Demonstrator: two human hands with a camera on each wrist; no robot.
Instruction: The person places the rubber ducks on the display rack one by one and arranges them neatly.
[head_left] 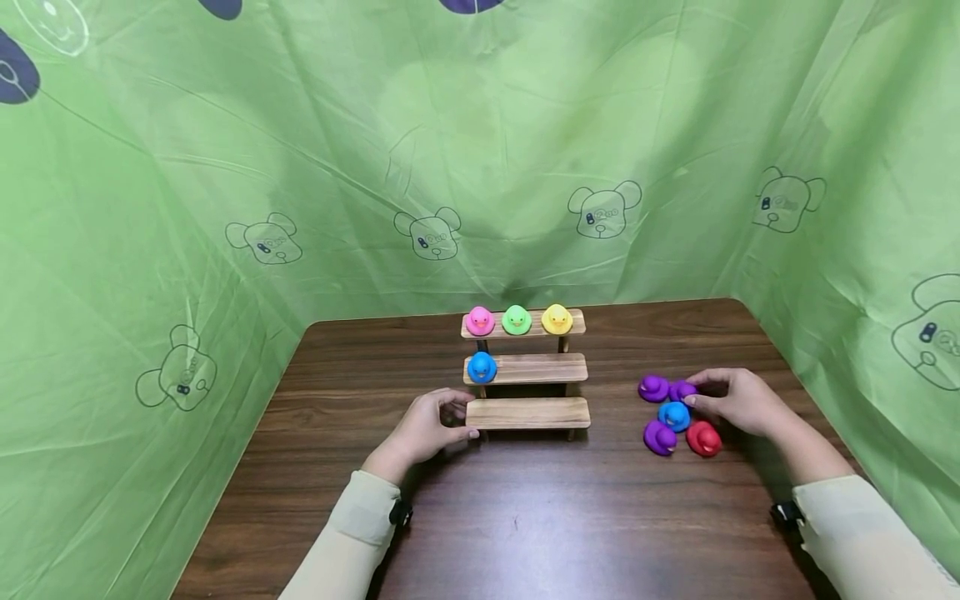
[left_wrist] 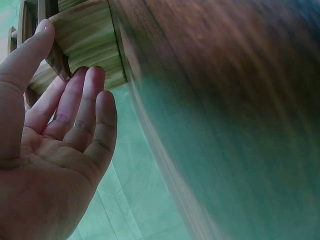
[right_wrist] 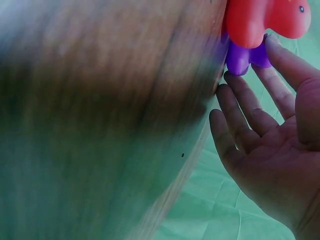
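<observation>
A three-step wooden display stand point(head_left: 528, 413) is on the table, and my left hand point(head_left: 426, 427) holds the left end of its lowest step. In the left wrist view, the thumb and fingers lie on either side of that step's end point(left_wrist: 59, 60). Over on the right, my right hand point(head_left: 738, 402) pinches a small purple rubber duck point(head_left: 681, 391) between thumb and index finger, low at the table. Around it lie another purple duck point(head_left: 654, 388), a blue duck point(head_left: 673, 416), a third purple duck point(head_left: 660, 437) and a red duck point(head_left: 703, 438).
Pink point(head_left: 480, 321), green point(head_left: 517, 320) and yellow point(head_left: 557, 319) ducks stand along the top step. A blue duck point(head_left: 482, 367) sits at the left of the middle step. Green cloth point(head_left: 510, 167) hangs behind and beside the dark wooden table point(head_left: 525, 517).
</observation>
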